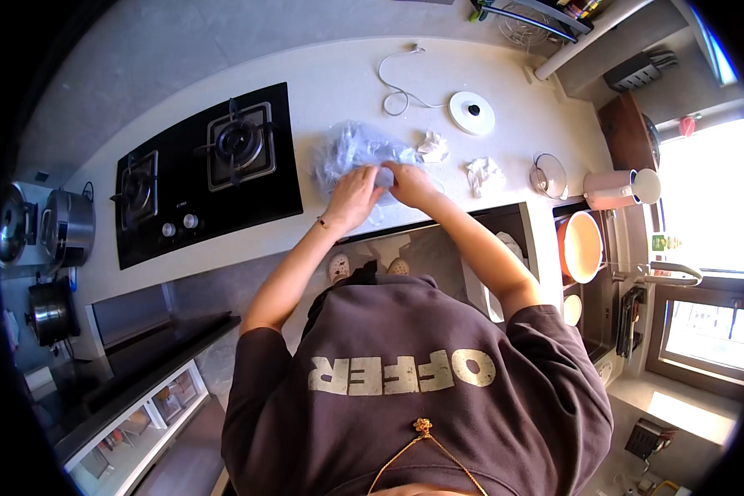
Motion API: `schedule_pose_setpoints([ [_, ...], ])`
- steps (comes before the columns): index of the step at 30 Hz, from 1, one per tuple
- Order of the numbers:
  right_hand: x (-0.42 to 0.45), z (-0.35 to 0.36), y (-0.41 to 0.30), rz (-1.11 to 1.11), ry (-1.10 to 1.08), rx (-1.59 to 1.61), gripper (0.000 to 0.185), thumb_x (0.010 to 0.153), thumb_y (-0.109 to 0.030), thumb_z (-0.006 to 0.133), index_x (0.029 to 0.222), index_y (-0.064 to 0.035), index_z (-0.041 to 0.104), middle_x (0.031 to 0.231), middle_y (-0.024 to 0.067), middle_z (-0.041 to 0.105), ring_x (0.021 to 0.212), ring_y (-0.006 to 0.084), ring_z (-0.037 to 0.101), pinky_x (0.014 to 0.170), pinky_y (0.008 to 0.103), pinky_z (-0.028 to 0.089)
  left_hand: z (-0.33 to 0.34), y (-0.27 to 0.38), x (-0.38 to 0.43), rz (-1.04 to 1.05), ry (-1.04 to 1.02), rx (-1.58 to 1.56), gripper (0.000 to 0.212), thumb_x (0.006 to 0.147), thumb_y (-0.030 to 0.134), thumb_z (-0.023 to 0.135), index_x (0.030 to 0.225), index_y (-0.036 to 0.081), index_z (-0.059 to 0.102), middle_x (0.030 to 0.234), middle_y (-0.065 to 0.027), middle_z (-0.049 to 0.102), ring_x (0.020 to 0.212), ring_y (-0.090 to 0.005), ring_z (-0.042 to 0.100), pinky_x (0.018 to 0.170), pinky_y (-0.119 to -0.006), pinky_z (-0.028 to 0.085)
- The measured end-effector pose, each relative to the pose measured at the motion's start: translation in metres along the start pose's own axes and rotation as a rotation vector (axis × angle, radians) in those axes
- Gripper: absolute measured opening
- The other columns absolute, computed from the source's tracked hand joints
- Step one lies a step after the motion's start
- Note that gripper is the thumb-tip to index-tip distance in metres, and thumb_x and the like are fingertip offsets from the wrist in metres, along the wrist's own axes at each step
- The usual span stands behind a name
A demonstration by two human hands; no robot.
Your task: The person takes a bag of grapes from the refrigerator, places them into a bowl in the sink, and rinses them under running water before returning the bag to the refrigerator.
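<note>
A clear plastic bag [363, 146], crumpled and puffed up, lies on the pale countertop [341, 59] to the right of the gas hob. At the bag's near edge, my left hand [354, 197] pinches the film with bent fingers. Close beside it, my right hand [411, 184] has its thumb and fingers on the same edge. A small greyish patch shows between the fingertips; I cannot tell whether it is bunched film or something inside. Two crumpled white tissues [434, 147] [485, 177] lie to the right of the bag.
Left of my hands is the black gas hob [248, 167]. A white kettle base [471, 113] with its cord sits farther back. On the right are a glass bowl [549, 176], a pink kettle [609, 188] and a sink holding an orange basin [580, 247]. Below the counter, a drawer [502, 223] stands open.
</note>
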State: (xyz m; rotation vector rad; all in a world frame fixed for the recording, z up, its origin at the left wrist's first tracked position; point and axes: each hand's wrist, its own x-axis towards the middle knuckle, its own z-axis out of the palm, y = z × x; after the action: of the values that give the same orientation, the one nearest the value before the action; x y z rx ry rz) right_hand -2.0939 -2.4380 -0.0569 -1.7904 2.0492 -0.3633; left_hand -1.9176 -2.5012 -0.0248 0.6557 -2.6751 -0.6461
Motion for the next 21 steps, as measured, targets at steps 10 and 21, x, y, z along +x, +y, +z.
schedule_pose_setpoints([
  [10, -0.007, 0.004, -0.034, -0.033, 0.031, 0.588, 0.048, 0.079, -0.015, 0.067, 0.124, -0.0032, 0.054, 0.098, 0.019, 0.065, 0.092, 0.0246, 0.063, 0.081, 0.0317, 0.048, -0.025, -0.053, -0.023, -0.152, -0.133, 0.426, 0.056, 0.084, 0.019, 0.059, 0.134, 0.002, 0.039, 0.118, -0.0158, 0.057, 0.089, -0.0319, 0.064, 0.074, -0.046, 0.046],
  [21, -0.013, 0.013, -0.041, 0.139, 0.482, 0.104, 0.079, 0.06, -0.014, 0.08, 0.131, -0.0125, 0.045, 0.139, 0.0138, 0.038, 0.127, 0.0358, 0.035, 0.093, 0.0535, 0.037, -0.027, -0.032, -0.019, -0.004, 0.015, 0.319, 0.044, 0.069, 0.002, 0.063, 0.113, 0.006, 0.058, 0.119, -0.0106, 0.057, 0.115, -0.0266, 0.048, 0.099, -0.046, 0.03],
])
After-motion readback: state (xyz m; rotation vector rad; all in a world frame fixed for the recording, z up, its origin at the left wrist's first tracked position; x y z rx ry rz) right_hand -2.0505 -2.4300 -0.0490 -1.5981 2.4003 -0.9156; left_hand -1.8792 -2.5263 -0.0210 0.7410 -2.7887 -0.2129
